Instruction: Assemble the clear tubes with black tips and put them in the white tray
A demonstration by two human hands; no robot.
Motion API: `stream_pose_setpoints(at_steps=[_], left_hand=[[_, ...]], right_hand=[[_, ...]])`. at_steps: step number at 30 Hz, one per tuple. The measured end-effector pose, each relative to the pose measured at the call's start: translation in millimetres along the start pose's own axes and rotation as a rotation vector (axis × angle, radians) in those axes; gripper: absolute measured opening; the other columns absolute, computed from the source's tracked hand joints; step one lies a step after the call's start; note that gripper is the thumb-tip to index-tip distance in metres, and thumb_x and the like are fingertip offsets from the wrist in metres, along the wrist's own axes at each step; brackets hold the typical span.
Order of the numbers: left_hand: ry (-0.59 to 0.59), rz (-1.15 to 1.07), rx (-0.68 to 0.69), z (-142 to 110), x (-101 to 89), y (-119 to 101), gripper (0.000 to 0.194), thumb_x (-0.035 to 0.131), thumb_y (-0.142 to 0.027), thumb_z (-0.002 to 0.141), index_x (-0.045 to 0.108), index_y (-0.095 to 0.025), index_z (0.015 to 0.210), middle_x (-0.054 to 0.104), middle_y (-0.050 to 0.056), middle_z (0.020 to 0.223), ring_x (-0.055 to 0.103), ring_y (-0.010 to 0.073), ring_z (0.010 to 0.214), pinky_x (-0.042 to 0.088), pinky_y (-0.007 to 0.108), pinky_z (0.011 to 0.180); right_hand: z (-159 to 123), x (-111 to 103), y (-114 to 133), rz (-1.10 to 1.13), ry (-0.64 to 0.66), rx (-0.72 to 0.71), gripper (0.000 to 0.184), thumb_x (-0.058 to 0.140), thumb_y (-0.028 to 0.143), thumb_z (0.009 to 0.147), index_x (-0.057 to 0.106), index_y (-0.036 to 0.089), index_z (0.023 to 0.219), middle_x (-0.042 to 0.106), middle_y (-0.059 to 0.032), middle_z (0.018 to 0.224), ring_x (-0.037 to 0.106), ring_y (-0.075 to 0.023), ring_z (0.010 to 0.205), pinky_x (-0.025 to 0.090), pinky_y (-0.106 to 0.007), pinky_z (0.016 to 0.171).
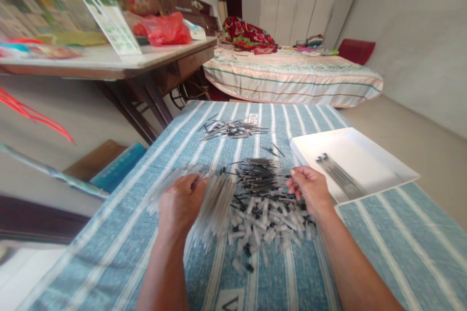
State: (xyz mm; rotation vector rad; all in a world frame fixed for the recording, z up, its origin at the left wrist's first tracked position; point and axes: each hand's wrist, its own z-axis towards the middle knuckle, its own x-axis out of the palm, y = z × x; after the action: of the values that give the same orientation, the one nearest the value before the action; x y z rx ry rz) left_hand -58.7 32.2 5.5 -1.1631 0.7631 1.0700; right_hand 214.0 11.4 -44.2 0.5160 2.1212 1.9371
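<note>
My left hand (pixel 183 199) rests over a heap of clear pen barrels (pixel 221 199), its thumb and fingers closing on a barrel. My right hand (pixel 309 187) is pinched, with a small dark tip (pixel 288 176) showing at the fingertips; most of that piece is hidden. Between the hands lies a pile of black pen refills (pixel 257 175). Nearer to me spreads a heap of clear pen caps (pixel 268 221) with black bits among them. Farther off is a loose pile of thin dark and clear pen pieces (pixel 233 129).
At the right, a shallow white box (pixel 379 155) holds several capped pens (pixel 339 172). Blue striped cloth (pixel 120 252) covers the table. To the left stands a cluttered desk (pixel 175 58) with a red plastic bag (pixel 166 29). A bed (pixel 292 75) is beyond the table.
</note>
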Motion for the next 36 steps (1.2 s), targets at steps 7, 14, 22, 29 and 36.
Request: stream_pose_setpoints(at_steps=[7,14,22,29,36], left_hand=[[0.03,0.19,-0.107,4.7,8.0,-0.4,0.032,0.043,-0.036,0.08,0.066,-0.017,0.092,0.064,0.011,0.091,0.061,0.0257,0.078,0.039,0.03,0.059],[0.064,0.167,-0.193,8.7,0.0,-3.5,0.041,0.042,-0.039,0.081,0.062,-0.012,0.106,0.061,0.016,0.103,0.059,0.0314,0.089,0.044,0.037,0.065],[0.09,0.159,-0.205,8.3,-2.7,-11.2,0.048,0.039,-0.045,0.082,0.061,-0.011,0.107,0.058,0.02,0.109,0.056,0.0357,0.097,0.045,0.041,0.069],[-0.19,0.06,-0.105,-2.0,7.6,-16.4,0.035,0.045,-0.041,0.08,0.062,-0.013,0.092,0.061,0.014,0.094,0.058,0.0301,0.091,0.044,0.038,0.075],[-0.227,-0.186,0.142,-15.7,29.0,-34.1,0.023,0.049,-0.037,0.078,0.062,-0.017,0.078,0.063,0.009,0.082,0.06,0.0229,0.078,0.043,0.031,0.07]], right_hand=[[-19.3,-9.3,12.2,-0.359,0.442,0.023,0.014,0.058,0.028,0.071,0.053,0.017,0.065,0.055,0.0058,0.044,0.041,-0.0045,0.03,0.026,-0.013,0.031],[-31.3,0.3,17.2,-0.516,0.609,-0.013,0.015,0.057,0.029,0.073,0.056,0.017,0.064,0.045,0.0081,0.04,0.039,-0.0061,0.033,0.029,-0.016,0.036],[8.1,-58.8,39.2,-1.322,-0.128,-0.166,0.024,0.047,0.035,0.08,0.066,0.022,0.081,0.067,-0.0051,0.075,0.06,-0.0193,0.071,0.039,-0.025,0.057],[37.9,-89.4,32.8,-1.558,0.061,0.031,0.015,0.058,0.027,0.067,0.07,0.02,0.072,0.068,-0.0105,0.077,0.064,-0.0252,0.074,0.04,-0.029,0.056],[40.8,-92.8,17.6,-1.463,0.072,0.009,0.014,0.056,0.016,0.062,0.069,0.017,0.066,0.066,-0.0104,0.07,0.063,-0.0231,0.07,0.04,-0.028,0.055]])
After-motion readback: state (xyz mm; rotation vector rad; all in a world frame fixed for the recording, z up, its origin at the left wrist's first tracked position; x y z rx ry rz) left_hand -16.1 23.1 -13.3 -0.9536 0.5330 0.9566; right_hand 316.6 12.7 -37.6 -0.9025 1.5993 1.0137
